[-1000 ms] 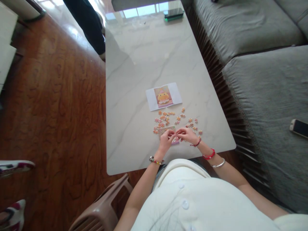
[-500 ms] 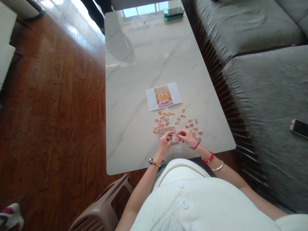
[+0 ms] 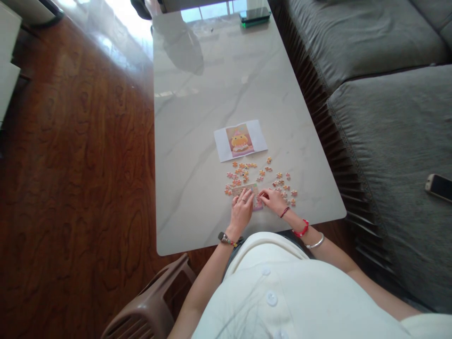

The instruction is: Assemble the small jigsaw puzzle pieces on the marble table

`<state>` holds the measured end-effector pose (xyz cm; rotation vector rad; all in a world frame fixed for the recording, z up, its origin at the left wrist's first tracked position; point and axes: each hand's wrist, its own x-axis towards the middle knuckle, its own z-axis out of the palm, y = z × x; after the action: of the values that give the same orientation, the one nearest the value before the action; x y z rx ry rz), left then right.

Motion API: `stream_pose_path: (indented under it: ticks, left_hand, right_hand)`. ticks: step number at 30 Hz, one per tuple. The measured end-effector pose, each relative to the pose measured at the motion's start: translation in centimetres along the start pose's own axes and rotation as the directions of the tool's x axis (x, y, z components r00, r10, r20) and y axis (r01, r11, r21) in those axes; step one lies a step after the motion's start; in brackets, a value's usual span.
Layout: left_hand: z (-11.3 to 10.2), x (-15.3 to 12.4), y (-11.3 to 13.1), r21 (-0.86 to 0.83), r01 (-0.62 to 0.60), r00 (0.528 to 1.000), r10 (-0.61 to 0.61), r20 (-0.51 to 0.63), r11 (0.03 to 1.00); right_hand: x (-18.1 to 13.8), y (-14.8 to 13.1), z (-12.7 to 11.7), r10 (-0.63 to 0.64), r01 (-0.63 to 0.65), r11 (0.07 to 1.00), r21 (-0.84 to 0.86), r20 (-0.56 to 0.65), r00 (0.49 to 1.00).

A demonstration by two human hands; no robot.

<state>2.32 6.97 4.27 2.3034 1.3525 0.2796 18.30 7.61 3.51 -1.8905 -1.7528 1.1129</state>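
My left hand [image 3: 242, 209] lies palm down over a small jigsaw board [image 3: 255, 203], its fingers stretched out and covering much of it. At the board's right side, my right hand [image 3: 273, 199] has thumb and forefinger pinched together. A tiny pale bit at those fingertips looks like a jigsaw piece, mostly hidden. Loose orange and pink jigsaw pieces [image 3: 243, 170] are scattered beyond the board. More loose pieces [image 3: 285, 187] lie to the right, close by my right hand.
Past the pieces lies a paper sheet [image 3: 221, 145] with a printed yellow character picture [image 3: 240, 140]. A dark device with a green edge [image 3: 254, 17] rests at the far end of the marble-patterned table [image 3: 190, 155]. A phone [image 3: 439, 186] is on the grey sofa [image 3: 395, 141]; a brown plastic chair [image 3: 151, 294] stands lower left.
My left hand has gone from curled fingers raised by the board to lying flat across it. My right hand has shifted slightly, still pinched. The dark shape at the far table end has moved.
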Motion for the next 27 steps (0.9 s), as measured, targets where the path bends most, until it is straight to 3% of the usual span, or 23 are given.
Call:
stream_pose_path:
  ticks: [11,18,27]
  left_hand:
    - [1.0,-1.8,0.3,0.004,-0.126,0.992,0.126,0.025,0.992]
    - [1.2,-2.2,0.6,0.038,-0.101,0.994,0.100,0.034,0.994]
    - [1.3,-2.5,0.6,0.060,-0.097,0.993,0.092,0.069,0.994]
  right_hand:
    - [0.0,-0.2,0.1,-0.091,0.090,0.991,-0.100,-0.007,0.996]
    - [0.2,0.2,-0.3,-0.072,0.070,0.992,-0.103,-0.010,0.997]
    - [-0.4,0.2,-0.6,-0.050,0.040,0.948,-0.316,-0.025,0.998]
